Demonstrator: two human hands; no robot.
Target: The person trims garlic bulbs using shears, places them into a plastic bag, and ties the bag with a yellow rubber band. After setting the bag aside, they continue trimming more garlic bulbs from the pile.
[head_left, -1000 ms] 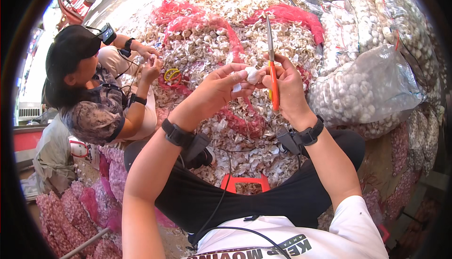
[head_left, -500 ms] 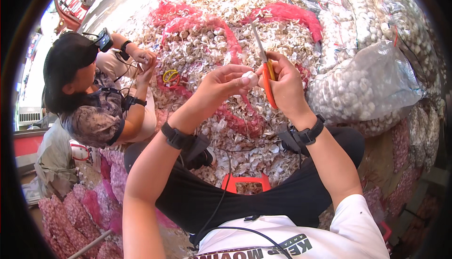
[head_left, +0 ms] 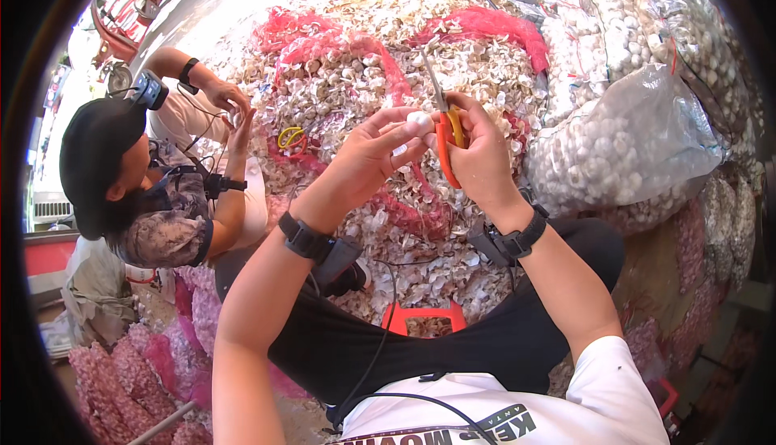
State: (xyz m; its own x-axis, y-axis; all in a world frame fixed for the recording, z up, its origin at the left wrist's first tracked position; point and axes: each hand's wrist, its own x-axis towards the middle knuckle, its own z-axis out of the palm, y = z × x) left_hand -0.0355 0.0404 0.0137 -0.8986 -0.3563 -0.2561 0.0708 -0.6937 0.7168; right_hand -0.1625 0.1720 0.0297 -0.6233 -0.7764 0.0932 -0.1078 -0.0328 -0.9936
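Note:
My left hand (head_left: 365, 152) pinches a white garlic bulb (head_left: 419, 121) between thumb and fingers. Right beside it, my right hand (head_left: 478, 154) is closed round a pair of scissors (head_left: 446, 134) with orange and yellow handles, its blades pointing up and away from me. The fingers of the right hand come close to the bulb; whether they touch it I cannot tell. Beneath both hands spreads a heap of garlic skins and trimmings (head_left: 420, 263), with unpeeled bulbs (head_left: 323, 81) among them farther off.
A co-worker (head_left: 162, 194) sits at the left, both hands raised. A second yellow-and-red pair of scissors (head_left: 291, 138) lies on the heap. Pink netting (head_left: 501, 29) crosses it. Bags of white garlic (head_left: 614, 150) stand at the right; pink net sacks (head_left: 121, 380) lie lower left.
My hands have shifted slightly left with the bulb and the scissors. More of the bulb now shows above my left fingers. The co-worker has leaned left, and their hands have moved left.

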